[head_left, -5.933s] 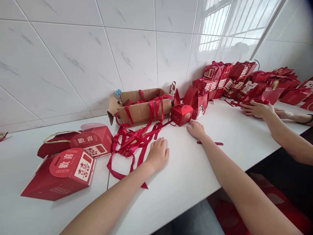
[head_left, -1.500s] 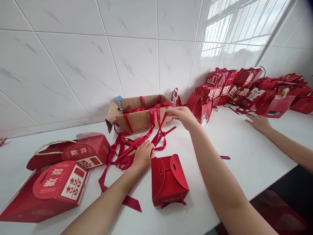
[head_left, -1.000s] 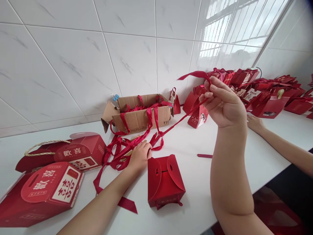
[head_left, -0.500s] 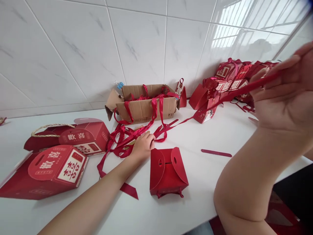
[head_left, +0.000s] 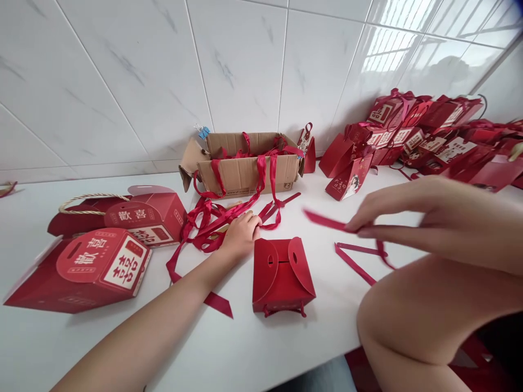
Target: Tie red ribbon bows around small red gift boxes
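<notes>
Head: slim satiny ribbon (head_left: 323, 219) in right hand (head_left: 441, 220)

- Ribbon (head_left: 324, 220): red, thin, pinched in the right hand (head_left: 441, 223), its end jutting out.
- Ribbons (head_left: 204, 235): red, tangled, at the left hand (head_left: 241, 234).
- Box (head_left: 283, 276): red, curved flaps folded over, beside the left hand.
</notes>
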